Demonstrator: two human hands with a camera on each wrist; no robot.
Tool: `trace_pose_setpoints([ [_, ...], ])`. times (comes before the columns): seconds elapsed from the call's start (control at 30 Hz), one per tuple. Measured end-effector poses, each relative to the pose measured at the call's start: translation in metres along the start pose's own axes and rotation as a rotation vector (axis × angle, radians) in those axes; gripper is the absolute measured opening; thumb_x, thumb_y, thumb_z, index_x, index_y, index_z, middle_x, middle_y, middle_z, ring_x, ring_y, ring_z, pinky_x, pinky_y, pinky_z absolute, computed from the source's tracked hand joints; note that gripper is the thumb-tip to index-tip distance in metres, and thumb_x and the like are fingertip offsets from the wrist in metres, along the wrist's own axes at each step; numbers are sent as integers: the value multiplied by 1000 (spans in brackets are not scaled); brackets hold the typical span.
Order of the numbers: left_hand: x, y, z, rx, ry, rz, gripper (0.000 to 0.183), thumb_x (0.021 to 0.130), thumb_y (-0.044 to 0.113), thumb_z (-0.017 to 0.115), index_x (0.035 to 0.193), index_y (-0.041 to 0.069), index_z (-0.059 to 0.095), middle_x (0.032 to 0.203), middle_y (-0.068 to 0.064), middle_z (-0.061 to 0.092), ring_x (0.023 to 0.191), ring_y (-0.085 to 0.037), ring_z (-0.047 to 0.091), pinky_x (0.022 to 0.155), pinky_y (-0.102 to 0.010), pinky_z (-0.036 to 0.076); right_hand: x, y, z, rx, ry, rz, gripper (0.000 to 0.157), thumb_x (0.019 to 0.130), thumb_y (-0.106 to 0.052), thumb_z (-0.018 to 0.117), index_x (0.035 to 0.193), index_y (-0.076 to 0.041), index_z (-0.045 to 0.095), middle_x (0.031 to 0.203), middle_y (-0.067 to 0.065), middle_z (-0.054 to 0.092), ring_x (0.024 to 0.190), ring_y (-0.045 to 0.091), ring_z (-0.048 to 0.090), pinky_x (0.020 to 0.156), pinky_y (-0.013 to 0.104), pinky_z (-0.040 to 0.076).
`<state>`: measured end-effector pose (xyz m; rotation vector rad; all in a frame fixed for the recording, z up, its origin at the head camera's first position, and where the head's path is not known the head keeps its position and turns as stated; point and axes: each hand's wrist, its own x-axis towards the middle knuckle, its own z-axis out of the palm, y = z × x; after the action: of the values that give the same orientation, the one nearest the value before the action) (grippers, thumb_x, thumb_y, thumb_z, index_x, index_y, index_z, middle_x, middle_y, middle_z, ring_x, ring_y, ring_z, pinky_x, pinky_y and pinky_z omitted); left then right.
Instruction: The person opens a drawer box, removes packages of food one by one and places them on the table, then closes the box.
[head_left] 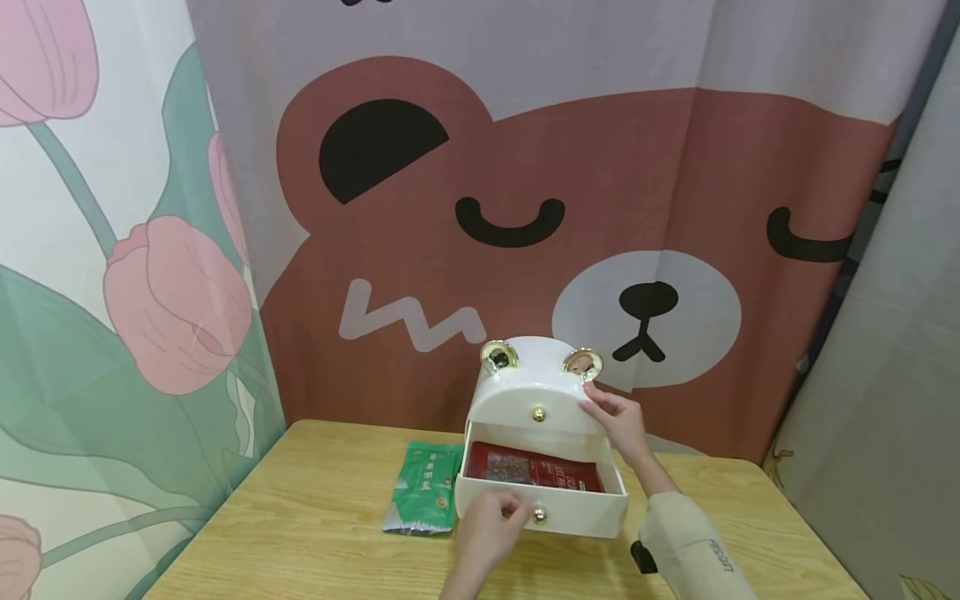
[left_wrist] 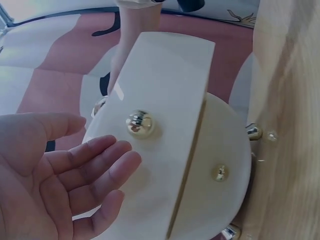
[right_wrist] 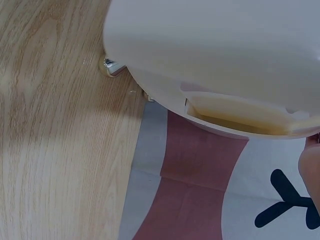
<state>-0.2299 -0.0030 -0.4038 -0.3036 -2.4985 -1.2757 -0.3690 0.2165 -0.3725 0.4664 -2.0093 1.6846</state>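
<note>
A small white drawer box [head_left: 525, 362] with a rounded top, gold-rimmed ears and gold feet stands on the table. Its middle drawer [head_left: 581, 512] is pulled out, and a dark red packet [head_left: 517, 467] lies inside. My left hand [head_left: 491, 527] is at the drawer's front, left of its gold knob [left_wrist: 140, 123]. In the left wrist view those fingers are loosely bent, palm showing, with nothing held. My right hand [head_left: 621, 421] rests its fingertips on the box's upper right side, below the right ear [head_left: 582, 363]. Only a sliver of it shows in the right wrist view.
A green packet [head_left: 426, 487] lies on the wooden table [head_left: 337, 500] left of the box. A small black object [head_left: 642, 557] shows beside the right sleeve [head_left: 693, 542]. Behind the table hangs a bear-print curtain [head_left: 600, 167]; a tulip-print one [head_left: 172, 308] hangs at left.
</note>
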Motion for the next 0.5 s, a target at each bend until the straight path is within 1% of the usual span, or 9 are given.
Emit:
trace_pose_setpoints([
  [0.17, 1, 3, -4, 4, -3, 0, 20, 78, 30, 63, 62, 18, 64, 56, 14, 50, 49, -2, 39, 45, -22, 33, -4, -15, 3, 39, 14, 10, 29, 78, 1, 66, 102, 15, 57, 110, 22, 53, 91, -3, 56, 73, 14, 44],
  [0.23, 1, 5, -5, 0, 0, 5, 20, 77, 29, 63, 62, 17, 65, 55, 14, 49, 48, -1, 38, 44, -22, 32, -4, -17, 4, 58, 26, 14, 28, 77, 3, 65, 101, 15, 58, 110, 23, 53, 91, -3, 56, 74, 14, 43],
  [0.37, 3, 7, -8, -5, 12, 30, 17, 76, 27, 62, 63, 17, 67, 55, 14, 50, 48, -1, 39, 44, -22, 33, -2, -10, 3, 57, 24, 23, 30, 77, -1, 67, 102, 13, 59, 110, 21, 54, 92, -3, 56, 75, 14, 43],
  [0.5, 4, 11, -12, -10, 13, 30, 15, 76, 27, 62, 65, 18, 68, 57, 14, 52, 50, -2, 41, 47, -22, 34, 1, 1, 1, 18, 17, 26, 34, 78, -9, 68, 105, 10, 59, 112, 16, 55, 95, -3, 55, 76, 15, 43],
])
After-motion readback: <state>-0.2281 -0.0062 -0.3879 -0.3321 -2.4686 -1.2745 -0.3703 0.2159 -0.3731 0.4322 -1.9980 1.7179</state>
